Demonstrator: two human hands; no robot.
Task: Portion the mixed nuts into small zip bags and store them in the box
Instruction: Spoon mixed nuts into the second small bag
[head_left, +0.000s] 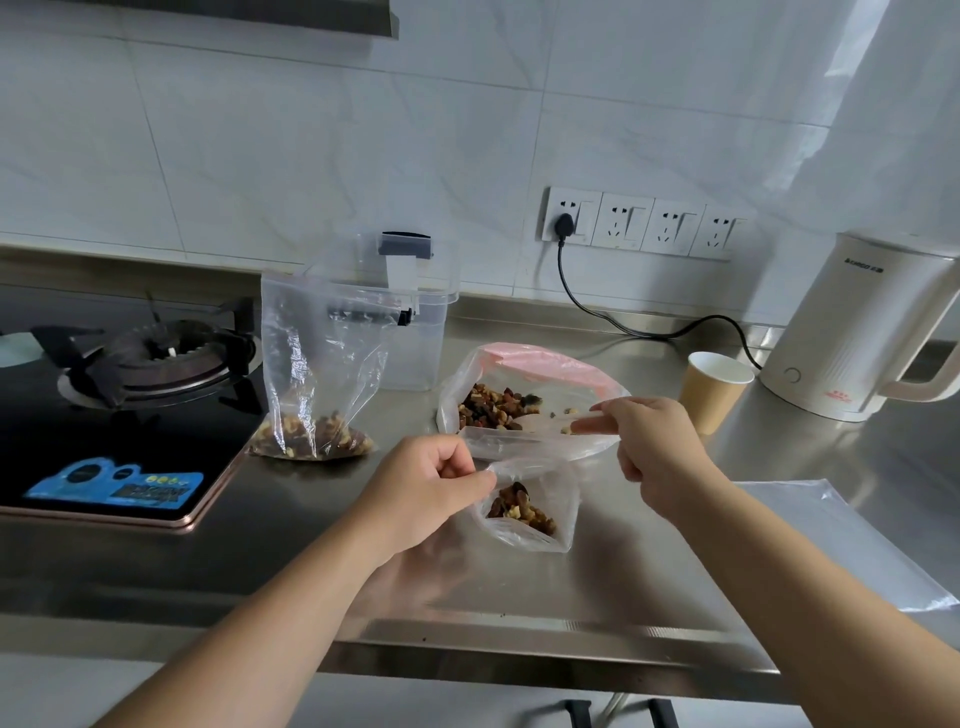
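Observation:
A small clear zip bag (530, 514) with a portion of mixed nuts hangs just above the steel counter. My left hand (431, 483) pinches its top left corner. My right hand (649, 441) pinches the top strip at the right end, stretching the bag's mouth between both hands. Behind it lies a larger open plastic bag with a pink edge (524, 400), holding the loose mixed nuts. Another clear bag (317, 374) with nuts at its bottom stands upright by the stove. The clear storage box (410, 322), lid up, stands at the back.
A gas stove (130, 395) fills the left side. A paper cup (714, 389) and a white kettle (852, 332) stand at the right, its cord running to the wall sockets (639, 223). Flat spare plastic bags (852, 545) lie at the right front.

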